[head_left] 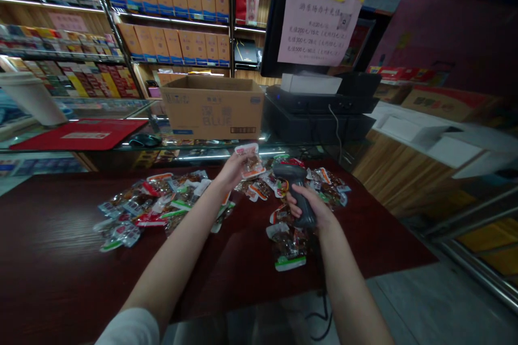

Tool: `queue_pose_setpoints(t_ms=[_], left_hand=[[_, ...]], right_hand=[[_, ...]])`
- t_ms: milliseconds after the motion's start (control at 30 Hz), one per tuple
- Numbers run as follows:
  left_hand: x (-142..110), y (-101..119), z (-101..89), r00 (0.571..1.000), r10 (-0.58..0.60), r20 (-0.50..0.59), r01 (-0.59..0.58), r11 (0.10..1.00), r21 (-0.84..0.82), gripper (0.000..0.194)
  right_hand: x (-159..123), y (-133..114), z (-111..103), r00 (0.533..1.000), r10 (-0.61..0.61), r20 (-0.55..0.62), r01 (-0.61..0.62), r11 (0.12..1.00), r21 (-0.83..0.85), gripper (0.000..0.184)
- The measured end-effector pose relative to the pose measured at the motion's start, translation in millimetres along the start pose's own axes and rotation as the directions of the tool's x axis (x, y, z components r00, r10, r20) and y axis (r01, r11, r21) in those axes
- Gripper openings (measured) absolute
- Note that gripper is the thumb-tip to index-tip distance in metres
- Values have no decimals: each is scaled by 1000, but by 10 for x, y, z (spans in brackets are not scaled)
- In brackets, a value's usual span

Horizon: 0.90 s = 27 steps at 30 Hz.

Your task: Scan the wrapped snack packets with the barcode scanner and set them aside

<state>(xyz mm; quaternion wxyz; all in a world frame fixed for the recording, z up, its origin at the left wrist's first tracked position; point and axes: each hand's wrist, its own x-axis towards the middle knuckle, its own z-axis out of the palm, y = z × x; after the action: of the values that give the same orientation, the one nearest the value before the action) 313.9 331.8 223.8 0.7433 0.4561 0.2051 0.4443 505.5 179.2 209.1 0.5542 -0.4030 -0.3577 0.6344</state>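
My left hand (232, 172) is closed on a small clear snack packet (251, 161) with orange and white print, raised over the middle of the table. In my right hand (311, 206) is a dark barcode scanner (304, 210), gripped by its handle, its head pointing away from me and to the left. The scanner's cable hangs down past the table's front edge. Left of my left forearm lies a spread pile of similar snack packets (141, 205). More packets (289, 245) lie under and in front of the scanner, and others (329, 186) lie to its right.
A cardboard box (214, 108) stands on the glass counter beyond the dark red table (52, 237). Also there are a computer mouse (144, 140), a red mat (81, 135), a white cup (34, 99) and a monitor bearing a paper notice (319, 27). Stocked shelves rise behind.
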Motion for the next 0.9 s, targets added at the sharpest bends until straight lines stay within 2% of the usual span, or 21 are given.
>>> queue_pose_setpoints(t_ms=[133,267,367,467,533,567,633,700,733,800,900], left_hand=[[-341,182,-108,986,-101,134,96,995,41,38],[-588,197,-184,963,-142,227,131,989,66,47],[-687,117,-181,971,-108,215,85,990,115,44],[-729,7,-173,972,-82,222,44,984,171,57],[-731,-60,-183,969,-27,246,-33,971,237,61],[-727,-87,-193,966,34,256,-110,952,287,58],[-717,-128,-219,931,218,292,-331,839,431,41],[-716,-151,-246,844,385,374,-536,619,574,27],[-722,-159,-257,797,434,421,-602,504,620,25],[-741,-170,-270,717,484,502,-683,340,647,24],[-774,-179,-268,620,508,597,-763,217,608,20]], right_hand=[[-162,-5,90,1000,-14,9,14,1000,-6,32],[-404,97,127,999,-38,1,38,999,24,28],[-558,233,101,999,-54,6,53,994,100,31],[-637,392,47,997,-72,33,66,984,164,33],[-645,499,12,995,-83,48,74,981,180,33],[-640,549,-2,995,-94,46,84,979,185,33],[-620,635,-17,993,-116,28,109,976,190,31],[-604,690,-13,991,-133,-2,131,975,181,29],[-601,704,-5,991,-136,-17,137,975,173,29],[-605,711,15,991,-130,-29,133,979,152,29],[-625,697,41,994,-111,-17,112,987,117,33]])
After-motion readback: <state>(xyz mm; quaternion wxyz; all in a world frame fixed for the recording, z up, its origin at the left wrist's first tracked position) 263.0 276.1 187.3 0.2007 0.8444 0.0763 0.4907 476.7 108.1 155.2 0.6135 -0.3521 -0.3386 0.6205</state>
